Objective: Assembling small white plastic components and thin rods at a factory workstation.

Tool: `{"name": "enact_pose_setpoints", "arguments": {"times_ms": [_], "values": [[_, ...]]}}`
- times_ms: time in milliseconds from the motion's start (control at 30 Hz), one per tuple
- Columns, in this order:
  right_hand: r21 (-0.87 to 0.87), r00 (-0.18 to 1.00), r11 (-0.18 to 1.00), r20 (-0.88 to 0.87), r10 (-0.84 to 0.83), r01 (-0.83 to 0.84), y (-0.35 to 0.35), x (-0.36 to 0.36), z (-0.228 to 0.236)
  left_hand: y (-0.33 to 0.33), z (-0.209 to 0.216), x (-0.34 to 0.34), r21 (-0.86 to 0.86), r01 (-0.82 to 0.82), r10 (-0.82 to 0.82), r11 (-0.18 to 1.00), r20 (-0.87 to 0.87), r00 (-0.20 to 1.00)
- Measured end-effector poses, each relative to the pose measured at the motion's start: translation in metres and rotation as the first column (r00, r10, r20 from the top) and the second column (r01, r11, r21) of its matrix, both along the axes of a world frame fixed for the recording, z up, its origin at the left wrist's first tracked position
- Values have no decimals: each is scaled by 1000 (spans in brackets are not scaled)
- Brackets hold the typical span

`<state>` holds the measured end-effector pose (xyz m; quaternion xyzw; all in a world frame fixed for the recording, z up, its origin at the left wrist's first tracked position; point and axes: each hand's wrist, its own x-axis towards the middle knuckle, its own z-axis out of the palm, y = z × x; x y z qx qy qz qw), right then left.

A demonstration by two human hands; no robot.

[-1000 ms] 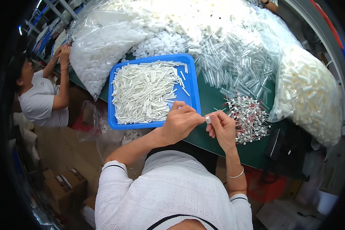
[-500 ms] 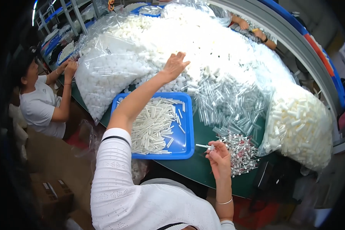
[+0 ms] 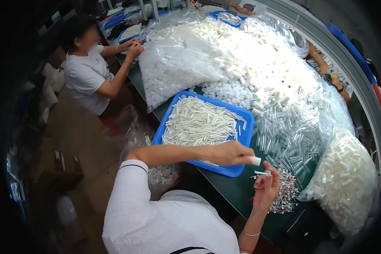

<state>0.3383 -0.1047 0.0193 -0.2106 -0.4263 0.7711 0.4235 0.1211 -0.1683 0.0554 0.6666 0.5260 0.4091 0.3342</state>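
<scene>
Presently, labelled parts of an assembly moment, all placed against the blue tray point(image 3: 237, 170):
Step in hand: judged as mating a cap to a small part, just off the tray's near right corner.
Left hand point(image 3: 230, 153): lies over the tray's near edge, fingers pinched on a short white cap point(image 3: 255, 161).
Right hand point(image 3: 265, 186): right of the tray, fingertips closed narrowly on a thin small piece point(image 3: 261, 172), probably a clear tube with insert; too small to tell.
Next move: calls for lining up cap and piece end to end, then a gentle push.
Cap: stubby, cylindrical, opaque white.
Tray contents: white tubes point(image 3: 199, 125), heaped.
Beyond the tray: clear tubes point(image 3: 292, 131).
Right of the tray: red-tipped parts point(image 3: 285, 194).
</scene>
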Motion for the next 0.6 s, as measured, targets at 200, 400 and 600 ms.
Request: {"name": "enact_pose_setpoints", "arguments": {"times_ms": [200,400,600], "values": [[-74,996,997,93,1,6,-22,-17,-1,-39,-24,33,-45,-209,214,977,148,966],[-305,988,942,-103,111,-137,-25,-19,-12,-41,-40,23,96,-303,308,948,-39,951],[-206,998,976,6,67,-64,-31,-14,-13,-36,-48,28,331,-209,294,920,-234,927]]}}
